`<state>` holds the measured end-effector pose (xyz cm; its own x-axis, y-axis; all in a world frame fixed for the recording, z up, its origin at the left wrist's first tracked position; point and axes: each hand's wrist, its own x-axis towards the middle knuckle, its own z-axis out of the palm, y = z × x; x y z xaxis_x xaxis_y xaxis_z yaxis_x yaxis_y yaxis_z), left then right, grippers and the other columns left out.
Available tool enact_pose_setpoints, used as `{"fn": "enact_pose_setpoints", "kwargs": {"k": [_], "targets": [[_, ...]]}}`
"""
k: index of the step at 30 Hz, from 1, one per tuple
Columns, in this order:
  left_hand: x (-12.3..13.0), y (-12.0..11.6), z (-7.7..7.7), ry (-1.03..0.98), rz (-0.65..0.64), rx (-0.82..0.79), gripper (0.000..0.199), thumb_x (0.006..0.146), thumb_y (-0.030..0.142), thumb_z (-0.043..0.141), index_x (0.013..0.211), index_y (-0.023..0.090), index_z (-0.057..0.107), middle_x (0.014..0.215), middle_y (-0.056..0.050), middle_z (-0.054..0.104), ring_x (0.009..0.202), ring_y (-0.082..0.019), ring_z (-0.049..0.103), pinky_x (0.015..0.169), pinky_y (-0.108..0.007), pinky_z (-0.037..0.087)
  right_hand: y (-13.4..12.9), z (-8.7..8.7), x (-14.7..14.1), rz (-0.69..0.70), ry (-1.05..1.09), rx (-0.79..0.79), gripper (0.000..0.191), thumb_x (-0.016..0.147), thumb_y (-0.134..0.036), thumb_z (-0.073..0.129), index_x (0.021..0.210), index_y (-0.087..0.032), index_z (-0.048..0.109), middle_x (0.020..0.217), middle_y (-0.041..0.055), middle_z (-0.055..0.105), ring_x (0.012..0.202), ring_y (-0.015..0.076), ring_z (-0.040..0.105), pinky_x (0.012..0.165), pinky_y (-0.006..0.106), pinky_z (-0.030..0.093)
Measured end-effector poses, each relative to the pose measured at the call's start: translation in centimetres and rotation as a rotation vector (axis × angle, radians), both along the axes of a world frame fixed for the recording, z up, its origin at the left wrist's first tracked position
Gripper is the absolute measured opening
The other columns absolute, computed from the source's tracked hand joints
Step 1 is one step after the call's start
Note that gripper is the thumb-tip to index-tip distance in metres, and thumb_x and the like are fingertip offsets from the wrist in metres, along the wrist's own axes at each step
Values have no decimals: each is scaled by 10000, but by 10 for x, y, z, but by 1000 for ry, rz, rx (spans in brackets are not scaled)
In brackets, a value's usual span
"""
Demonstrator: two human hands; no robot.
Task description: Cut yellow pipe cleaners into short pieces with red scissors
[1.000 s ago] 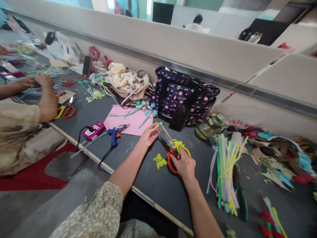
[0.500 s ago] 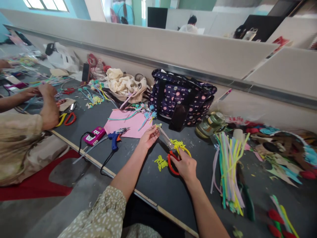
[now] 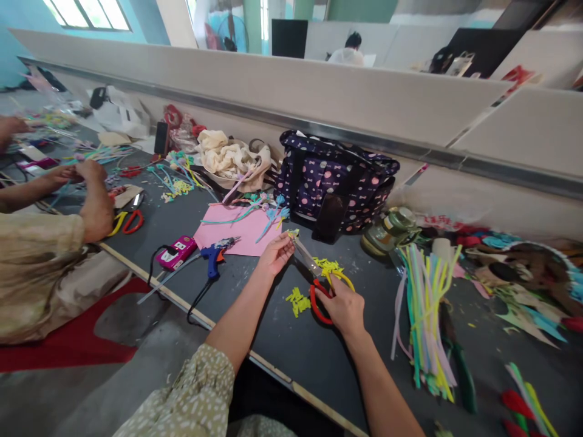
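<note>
Between the fingertips of my left hand (image 3: 277, 254) is a small pale yellow-green piece (image 3: 293, 233), too small to make out fully. My right hand (image 3: 345, 306) grips scissors (image 3: 308, 258) with one red and one yellow handle. Their blades point up and left, with the tips close by the pinched piece. Short yellow cut pieces lie in two heaps on the dark table: one heap (image 3: 298, 301) left of the scissors handles, the other heap (image 3: 328, 266) just behind them.
Left of my hands lie a blue glue gun (image 3: 212, 258), pink paper (image 3: 243, 227) and a magenta box (image 3: 177, 252). A dark patterned bag (image 3: 337, 176) stands behind, beside a jar (image 3: 389, 230). Fuzzy pastel stems (image 3: 430, 321) lie right. A co-worker's hands (image 3: 84, 173) are far left.
The camera view has tilted slightly, shifting the scene a little right and down. Both hands keep nearly the same pose, with the scissors still at the small piece.
</note>
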<state>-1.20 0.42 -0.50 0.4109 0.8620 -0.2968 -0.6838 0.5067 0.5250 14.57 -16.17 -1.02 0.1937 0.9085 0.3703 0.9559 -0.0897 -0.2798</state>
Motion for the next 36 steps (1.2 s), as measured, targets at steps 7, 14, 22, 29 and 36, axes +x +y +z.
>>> {"fn": "enact_pose_setpoints", "kwargs": {"k": [7, 14, 22, 29, 36], "targets": [[0, -2, 10, 98, 29, 69, 217, 662, 88, 714, 849, 127, 612, 792, -42, 703, 630, -95, 646, 657, -200, 533, 0, -1, 1, -11, -16, -9, 380, 829, -557, 485, 893, -199, 593, 659, -8, 598, 588, 115, 537, 538, 228, 301], [0, -2, 11, 141, 65, 147, 256, 607, 101, 759, 820, 123, 619, 764, -26, 696, 619, -91, 637, 647, -202, 524, 0, 1, 0, -16, 8, 9, 387, 825, -558, 481, 897, -196, 598, 653, -5, 598, 580, 117, 533, 528, 230, 304], [1, -3, 11, 188, 81, 161, 314, 565, 137, 790, 826, 116, 619, 777, -38, 693, 610, -97, 629, 630, -218, 511, -1, 1, 1, -7, 12, 32, 416, 825, -576, 478, 901, -190, 614, 649, -8, 593, 569, 106, 521, 531, 223, 300], [2, -4, 12, 226, 109, 209, 328, 533, 168, 805, 799, 120, 619, 696, -6, 661, 551, -86, 596, 609, -230, 501, -1, 4, -1, -6, -12, 15, 453, 825, -611, 459, 892, -193, 621, 638, -6, 597, 542, 107, 510, 520, 230, 286], [2, -6, 16, 273, 111, 216, 318, 521, 184, 804, 774, 126, 620, 644, 8, 634, 533, -88, 582, 604, -237, 497, 0, -1, 2, -8, -47, 7, 447, 838, -603, 440, 912, -203, 624, 652, -2, 615, 569, 116, 534, 523, 236, 276]]}}
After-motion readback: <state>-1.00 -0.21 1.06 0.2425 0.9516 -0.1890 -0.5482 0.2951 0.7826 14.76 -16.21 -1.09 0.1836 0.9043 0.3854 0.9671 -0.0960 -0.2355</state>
